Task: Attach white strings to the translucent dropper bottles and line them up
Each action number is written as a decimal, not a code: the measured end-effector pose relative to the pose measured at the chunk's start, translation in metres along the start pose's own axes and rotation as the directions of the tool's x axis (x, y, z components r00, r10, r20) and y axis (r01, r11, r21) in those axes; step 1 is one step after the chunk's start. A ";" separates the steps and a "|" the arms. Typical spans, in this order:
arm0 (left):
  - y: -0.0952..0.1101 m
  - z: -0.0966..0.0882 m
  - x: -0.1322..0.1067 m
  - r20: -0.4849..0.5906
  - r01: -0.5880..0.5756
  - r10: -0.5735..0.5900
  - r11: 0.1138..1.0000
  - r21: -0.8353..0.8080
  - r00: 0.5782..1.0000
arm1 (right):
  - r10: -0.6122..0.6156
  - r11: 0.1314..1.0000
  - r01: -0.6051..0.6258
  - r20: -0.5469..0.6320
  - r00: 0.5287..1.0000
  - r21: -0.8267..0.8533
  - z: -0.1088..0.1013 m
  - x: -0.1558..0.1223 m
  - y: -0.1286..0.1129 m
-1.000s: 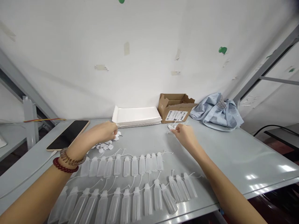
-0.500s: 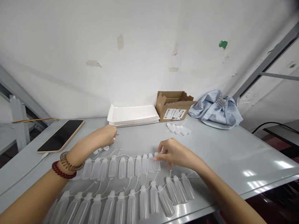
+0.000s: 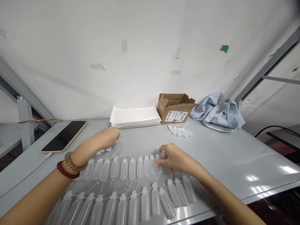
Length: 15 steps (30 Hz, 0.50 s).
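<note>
Small translucent squeeze bottles lie in two rows across the grey table, thin white straps trailing from their necks. At the right end of the back row, my right hand (image 3: 173, 157) has its thumb on the last squeeze bottle (image 3: 158, 165), with the index finger curled around its neck and strap. My left hand (image 3: 109, 138) is above the table behind the back row, its fingers closed. A thin dark tip sticks out past those fingers; what it belongs to is hidden. Small white caps (image 3: 108, 149) lie below the left wrist. The front row (image 3: 133, 206) runs along the near edge.
Behind my hands are a stack of white padded envelopes (image 3: 136, 116) and an open cardboard box (image 3: 174, 109). Several loose small bottles (image 3: 179, 131) lie before the box. A phone (image 3: 64, 136) on a cable is at left, blue patterned cloth (image 3: 217, 112) at right.
The view has shifted slightly, so everything sits a little lower and further right. Both hands keep nearly the same place over the bottles, with the right thumb still at the end bottle.
</note>
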<state>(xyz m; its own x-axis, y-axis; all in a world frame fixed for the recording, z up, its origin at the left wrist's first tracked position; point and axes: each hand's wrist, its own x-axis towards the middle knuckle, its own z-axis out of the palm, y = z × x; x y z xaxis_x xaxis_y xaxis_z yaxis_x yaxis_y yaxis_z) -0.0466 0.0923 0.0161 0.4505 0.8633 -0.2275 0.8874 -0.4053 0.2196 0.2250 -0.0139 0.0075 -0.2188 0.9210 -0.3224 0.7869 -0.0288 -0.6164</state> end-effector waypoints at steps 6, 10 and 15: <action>0.001 -0.003 0.000 0.061 -0.003 -0.002 0.996 0.084 0.998 | -0.012 1.000 0.012 0.003 1.000 -0.003 0.003 0.003 0.003; 0.002 -0.004 0.000 0.068 -0.005 -0.003 0.993 0.118 0.998 | -0.018 0.999 0.018 0.007 1.000 -0.029 0.004 0.003 0.002; 0.003 -0.003 0.000 0.054 -0.015 0.007 0.989 0.148 0.999 | -0.032 0.997 0.030 -0.016 0.999 -0.076 0.003 0.001 -0.002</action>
<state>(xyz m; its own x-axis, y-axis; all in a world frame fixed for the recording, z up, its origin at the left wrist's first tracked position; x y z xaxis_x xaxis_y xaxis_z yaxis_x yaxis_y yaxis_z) -0.0444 0.0924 0.0200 0.4614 0.8430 -0.2766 0.8852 -0.4581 0.0805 0.2211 -0.0146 0.0066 -0.2345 0.9274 -0.2914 0.8213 0.0287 -0.5697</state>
